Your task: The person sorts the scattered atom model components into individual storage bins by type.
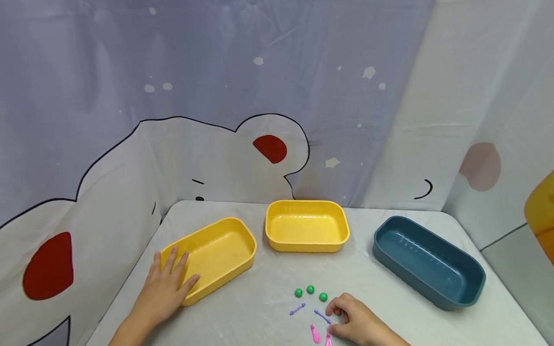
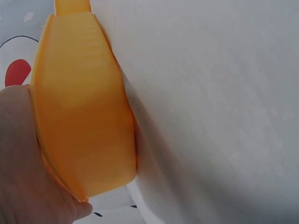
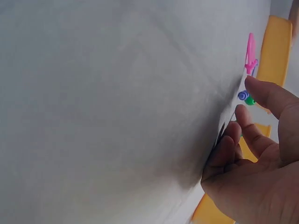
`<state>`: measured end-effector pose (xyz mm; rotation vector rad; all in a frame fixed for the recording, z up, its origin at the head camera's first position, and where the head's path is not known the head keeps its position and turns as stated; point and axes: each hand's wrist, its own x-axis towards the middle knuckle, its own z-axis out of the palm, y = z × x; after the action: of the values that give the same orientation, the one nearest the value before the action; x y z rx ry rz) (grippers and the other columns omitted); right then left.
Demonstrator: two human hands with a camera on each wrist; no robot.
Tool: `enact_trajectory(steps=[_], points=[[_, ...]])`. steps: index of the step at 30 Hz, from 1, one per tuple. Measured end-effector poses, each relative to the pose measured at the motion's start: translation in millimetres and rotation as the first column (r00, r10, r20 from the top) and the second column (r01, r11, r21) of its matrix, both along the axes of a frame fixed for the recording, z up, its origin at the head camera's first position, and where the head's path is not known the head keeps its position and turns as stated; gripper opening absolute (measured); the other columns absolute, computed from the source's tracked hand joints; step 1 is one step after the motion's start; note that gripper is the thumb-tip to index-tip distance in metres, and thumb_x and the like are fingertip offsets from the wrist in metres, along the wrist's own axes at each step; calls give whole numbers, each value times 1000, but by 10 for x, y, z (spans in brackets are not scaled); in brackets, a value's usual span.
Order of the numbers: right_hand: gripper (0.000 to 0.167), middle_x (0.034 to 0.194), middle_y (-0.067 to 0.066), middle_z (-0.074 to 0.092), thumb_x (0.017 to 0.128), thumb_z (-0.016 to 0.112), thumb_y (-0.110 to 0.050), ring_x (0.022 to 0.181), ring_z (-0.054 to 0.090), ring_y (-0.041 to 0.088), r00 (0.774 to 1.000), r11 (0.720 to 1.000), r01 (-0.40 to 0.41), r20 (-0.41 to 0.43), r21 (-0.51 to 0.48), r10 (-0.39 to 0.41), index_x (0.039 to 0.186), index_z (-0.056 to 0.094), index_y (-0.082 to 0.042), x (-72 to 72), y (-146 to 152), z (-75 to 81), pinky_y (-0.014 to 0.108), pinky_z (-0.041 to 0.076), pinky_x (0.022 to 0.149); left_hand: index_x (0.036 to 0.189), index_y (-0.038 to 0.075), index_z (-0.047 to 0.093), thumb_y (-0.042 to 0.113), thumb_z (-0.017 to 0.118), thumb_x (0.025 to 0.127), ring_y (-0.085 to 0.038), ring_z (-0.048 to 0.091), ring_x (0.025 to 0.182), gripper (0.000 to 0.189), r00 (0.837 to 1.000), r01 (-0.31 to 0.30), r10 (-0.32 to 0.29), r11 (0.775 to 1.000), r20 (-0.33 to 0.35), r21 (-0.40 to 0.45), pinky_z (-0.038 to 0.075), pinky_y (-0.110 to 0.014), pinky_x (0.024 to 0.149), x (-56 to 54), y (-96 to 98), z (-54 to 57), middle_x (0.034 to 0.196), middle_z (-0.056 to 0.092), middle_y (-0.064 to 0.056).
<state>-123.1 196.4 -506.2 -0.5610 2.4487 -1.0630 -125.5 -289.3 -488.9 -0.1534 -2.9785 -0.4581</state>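
Showing low, right of centre, in the head view, the right hand [image 1: 359, 322] is being held, thumb and forefinger parted, beside a purple stick [image 1: 322, 316]; lower left, a yellow tray [image 1: 218, 252] is being touched by the spread left hand [image 1: 161, 292]. Left-wrist view, left: the tray is being shown. Right-wrist view, right: no pinch is being made; light fingertips are seemingly being called for.

Texts, labels, brands, numbers and signs: none legible on the left yellow tray [image 1: 221, 250], the middle yellow tray [image 1: 307, 230], the dark blue tray [image 1: 426, 259], the green balls [image 1: 298, 292], the purple rods [image 1: 297, 309], the pink pieces [image 1: 316, 334] or the patterned cloth backdrop [image 1: 329, 105].
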Motion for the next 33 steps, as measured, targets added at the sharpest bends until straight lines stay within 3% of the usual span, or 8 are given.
enact_trajectory(steps=[8, 14, 21, 33], points=[[18, 93, -2, 51, 86, 81, -23, 75, 46, 7, 999, 1000, 3, -42, 3, -3, 95, 65, -20, 8, -24, -47, 24, 40, 64, 155, -2, 33, 58, 43, 104, -63, 9, 144, 80, 999, -35, 35, 999, -15, 10, 15, -76, 110, -14, -28, 20, 162, 17, -33], [18, 92, -1, 51, 86, 81, -23, 75, 46, 6, 998, 1000, 11, -63, -6, -12, 91, 64, -19, 22, -15, -61, 23, 41, 65, 157, -6, 23, 59, 38, 105, -62, 0, 146, 85, 996, -85, 83, 993, 33, 76, 11, -77, 111, -87, -78, 5, 162, 6, -36], [15, 93, -4, 51, 87, 80, -24, 77, 47, 6, 996, 999, 31, -85, 32, -28, 90, 65, -22, 17, -16, -50, 23, 42, 66, 158, -8, 17, 62, 36, 104, -58, -8, 148, 91, 993, -99, 91, 988, 79, 115, 6, -75, 114, -133, -92, -27, 163, 2, -36], [9, 90, -4, 51, 88, 75, -15, 76, 47, 5, 996, 999, 48, -79, 11, -47, 89, 66, -19, 31, -39, -48, 23, 41, 65, 156, -10, 22, 62, 38, 103, -56, -2, 149, 91, 994, -102, 98, 991, 49, 87, 10, -72, 115, -97, -77, -15, 161, 9, -38]])
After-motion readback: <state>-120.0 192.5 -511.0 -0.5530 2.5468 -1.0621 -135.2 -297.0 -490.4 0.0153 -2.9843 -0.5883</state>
